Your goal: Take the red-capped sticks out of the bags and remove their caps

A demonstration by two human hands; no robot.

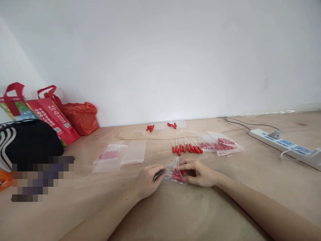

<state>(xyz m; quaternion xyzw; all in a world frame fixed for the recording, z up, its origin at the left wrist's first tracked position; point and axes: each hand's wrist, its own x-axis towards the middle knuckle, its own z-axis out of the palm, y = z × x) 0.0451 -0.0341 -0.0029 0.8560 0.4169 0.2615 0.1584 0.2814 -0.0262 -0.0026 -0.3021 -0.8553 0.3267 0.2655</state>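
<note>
Between my hands, just above the wooden table, is a clear plastic bag (171, 170) with several red-tipped sticks (177, 174) inside. My left hand (151, 179) pinches the bag's left end. Fingers and thumb of my right hand (198, 172) close on its right end, by the red tips. Beyond my right hand lies a row of loose red-tipped white sticks (187, 147). To the right of that row, filled clear bags (223, 144) overlap in a pile. Flat clear bags (134, 152) rest to the left, one with a pinkish-red patch (109, 154).
Small red pieces (150, 128) and more clear bags (179, 124) lie near the wall. A white power strip (286, 145) with plugs and cables is at right. Red bags (81, 117) and a black item with white stripes (37, 140) stand at left, by a blurred-out patch.
</note>
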